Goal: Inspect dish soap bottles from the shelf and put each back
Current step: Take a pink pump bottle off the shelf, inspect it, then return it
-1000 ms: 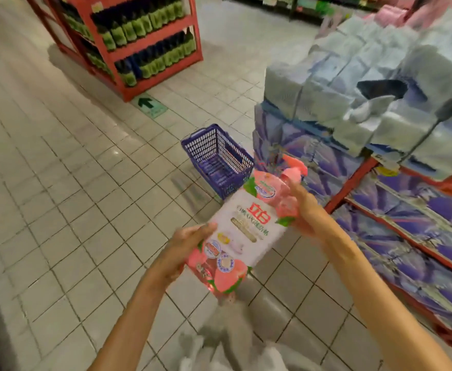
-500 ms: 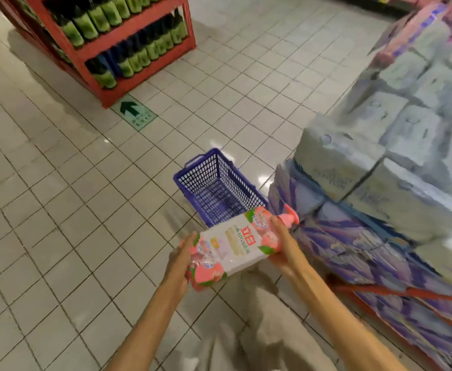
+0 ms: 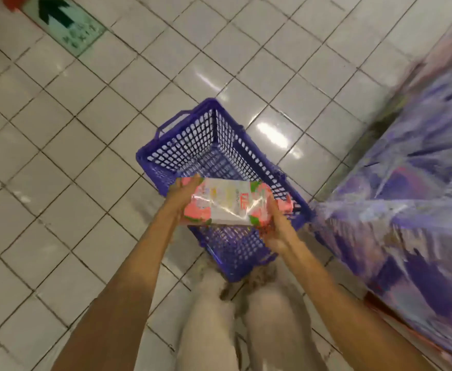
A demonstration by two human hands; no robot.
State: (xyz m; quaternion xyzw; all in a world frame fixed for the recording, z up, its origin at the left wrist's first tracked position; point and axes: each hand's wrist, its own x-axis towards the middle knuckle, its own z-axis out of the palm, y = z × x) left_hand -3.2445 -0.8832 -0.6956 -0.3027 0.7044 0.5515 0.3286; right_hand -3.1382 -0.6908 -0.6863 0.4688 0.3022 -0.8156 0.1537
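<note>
A pink and white dish soap pouch (image 3: 228, 203) lies sideways between both hands, just above the open blue basket (image 3: 163, 156) on the floor. My left hand (image 3: 182, 196) grips its bottom end at the left. My right hand (image 3: 274, 223) holds the end with the pink cap at the right, fingers curled under it. The pouch's label faces up and shines with glare.
Purple-wrapped packs (image 3: 412, 199) fill the low shelf at the right, blurred. White tiled floor surrounds the basket, with a green arrow sticker (image 3: 64, 22) at the top left. My pale trousers (image 3: 235, 325) show below the basket.
My view has tilted down to the floor. Both hands have lowered the pouch from chest height to just over the basket and turned it level.
</note>
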